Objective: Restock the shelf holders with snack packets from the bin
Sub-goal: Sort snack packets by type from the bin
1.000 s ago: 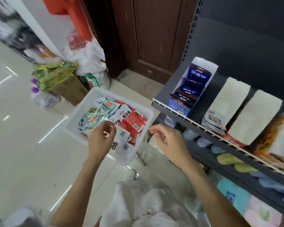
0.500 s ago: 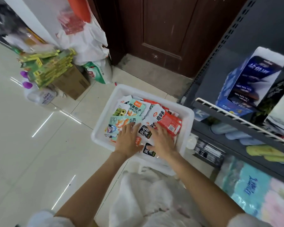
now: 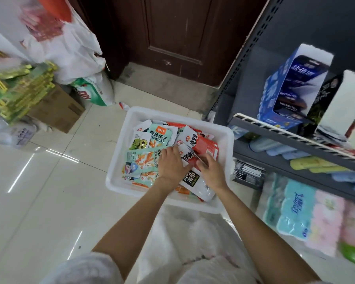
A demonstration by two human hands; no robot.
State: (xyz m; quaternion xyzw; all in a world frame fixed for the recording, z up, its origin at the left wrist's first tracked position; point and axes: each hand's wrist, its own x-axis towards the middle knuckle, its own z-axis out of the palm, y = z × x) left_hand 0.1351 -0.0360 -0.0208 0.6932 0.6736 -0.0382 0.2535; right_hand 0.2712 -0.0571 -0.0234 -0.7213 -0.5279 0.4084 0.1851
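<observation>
A white plastic bin stands on the tiled floor, full of snack packets: teal ones at the left, red and white ones at the right, a black and white one near me. Both hands are inside it. My left hand lies flat on the packets with its fingers straight. My right hand has bent fingers pinching the edge of a red and white packet. On the dark shelf at the right stand a blue holder box and a white holder.
A cardboard box topped with green and yellow packs, white bags and a bottle crowd the left wall. A dark door is behind the bin. Tissue packs fill the bottom shelf.
My right hand came down from the shelf rail into the bin beside the left. Both hands then slid a little further over the packets, and the view tilted down toward the bin.
</observation>
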